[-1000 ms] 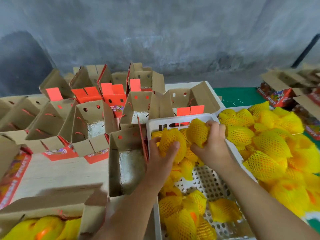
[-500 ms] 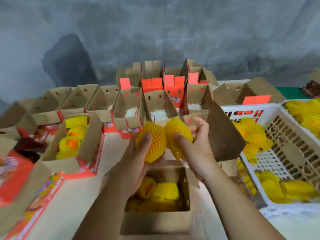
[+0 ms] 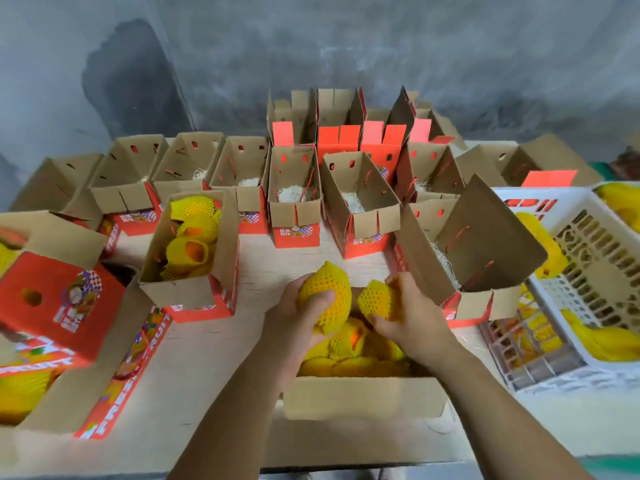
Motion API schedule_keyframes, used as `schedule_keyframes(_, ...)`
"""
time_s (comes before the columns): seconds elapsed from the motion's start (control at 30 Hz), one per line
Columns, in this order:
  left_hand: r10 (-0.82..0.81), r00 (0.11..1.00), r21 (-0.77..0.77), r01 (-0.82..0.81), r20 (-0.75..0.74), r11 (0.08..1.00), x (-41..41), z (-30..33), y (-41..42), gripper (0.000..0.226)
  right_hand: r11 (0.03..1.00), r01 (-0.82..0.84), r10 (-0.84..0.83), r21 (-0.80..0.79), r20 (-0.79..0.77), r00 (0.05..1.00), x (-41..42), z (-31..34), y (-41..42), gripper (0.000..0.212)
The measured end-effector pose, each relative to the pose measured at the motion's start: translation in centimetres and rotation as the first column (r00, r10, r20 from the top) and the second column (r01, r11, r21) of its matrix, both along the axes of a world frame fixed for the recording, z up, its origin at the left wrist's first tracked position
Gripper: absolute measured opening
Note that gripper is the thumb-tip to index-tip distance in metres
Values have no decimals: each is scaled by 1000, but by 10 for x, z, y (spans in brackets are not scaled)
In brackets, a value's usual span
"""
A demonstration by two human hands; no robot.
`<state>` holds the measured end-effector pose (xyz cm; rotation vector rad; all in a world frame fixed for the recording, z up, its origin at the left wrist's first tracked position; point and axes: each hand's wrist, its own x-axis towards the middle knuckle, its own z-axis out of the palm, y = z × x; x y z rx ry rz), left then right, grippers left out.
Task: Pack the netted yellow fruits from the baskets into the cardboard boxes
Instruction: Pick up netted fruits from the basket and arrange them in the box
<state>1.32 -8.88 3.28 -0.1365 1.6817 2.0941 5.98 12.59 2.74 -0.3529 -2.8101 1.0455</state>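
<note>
Both hands are now lower than half a second ago, down at the mouth of the near cardboard box (image 3: 363, 396). In the head view, the left hand (image 3: 298, 323) is gripping a netted yellow fruit (image 3: 327, 292); the right hand (image 3: 412, 315) is gripping a second fruit (image 3: 375, 299), just above fruits already packed. A white basket (image 3: 554, 296) is sitting at three o'clock, seemingly part-filled.

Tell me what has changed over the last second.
Both hands lifted one netted fruit each out of the white basket, carried them left and lowered them to the near box, which already holds fruit. The left hand grips the left fruit; the right hand grips the right fruit. Neither let go. The boxes stayed put.
</note>
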Motion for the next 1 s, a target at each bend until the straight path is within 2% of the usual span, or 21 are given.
schedule_keyframes(0.07, -23, 1000, -91, 23, 1, 996, -2, -5, -2, 63, 958, -71, 46, 279, 95, 994, 0, -17, 3, 51)
schedule_keyframes(0.17, -118, 988, -335, 79, -98, 939, -5, -8, -2, 64, 805, -215, 83, 552, 254, 964, -6, -42, 2, 49)
schedule_keyframes(0.2, -144, 982, -379, 88, -121, 921, -5, -9, -1, 62, 760, -252, 87, 599, 291, 953, -8, -49, 2, 48)
schedule_keyframes(0.3, -208, 966, -384, 136, -154, 913, -1, -11, 3, 57, 631, -370, 103, 682, 399, 911, -11, -61, 3, 46)
schedule_keyframes(0.4, -345, 917, -532, 194, -200, 824, 3, -21, 2, 64, 543, -428, 100, 722, 451, 887, -11, -57, 7, 54)
schedule_keyframes(0.43, -404, 891, -591, 215, -207, 777, 3, -23, 0, 64, 568, -423, 96, 706, 454, 886, -10, -54, 7, 55)
schedule_keyframes(0.47, -469, 859, -651, 237, -206, 721, 3, -24, -3, 63, 647, -391, 101, 654, 435, 895, -9, -50, 5, 54)
schedule_keyframes(0.5, -536, 820, -715, 250, -202, 653, 3, -26, -5, 64, 771, -324, 118, 548, 377, 918, -8, -46, 0, 51)
schedule_keyframes(0.53, -600, 776, -777, 250, -196, 578, 3, -27, -8, 65, 900, -250, 149, 357, 286, 946, -7, -41, -7, 48)
schedule_keyframes(0.57, -651, 735, -820, 247, -189, 516, 2, -28, -10, 66, 973, -213, 190, 88, 216, 958, -6, -36, -16, 48)
schedule_keyframes(0.6, -687, 705, -848, 247, -174, 468, 2, -29, -12, 66, 962, -227, 255, -152, 202, 946, -4, -31, -24, 53)
schedule_keyframes(0.63, -723, 674, -877, 245, -152, 413, 2, -30, -13, 65, 923, -260, 325, -284, 217, 920, -2, -26, -31, 60)
schedule_keyframes(0.7, -784, 614, -924, 237, -97, 300, 2, -31, -13, 61, 886, -325, 425, -332, 300, 854, 1, -18, -42, 62)
schedule_keyframes(0.87, -842, 528, -947, 206, -105, 247, -9, -38, -21, 47, 886, -283, 426, -367, 405, 809, -4, -13, -52, 44)
schedule_keyframes(0.93, -860, 503, -962, 176, -93, 207, -12, -44, -22, 40, 883, -299, 450, -361, 475, 756, -6, -14, -56, 34)
schedule_keyframes(1.0, -859, 509, -981, 132, -54, 140, -11, -48, -18, 38, 912, -276, 402, -304, 522, 752, -7, -16, -61, 27)
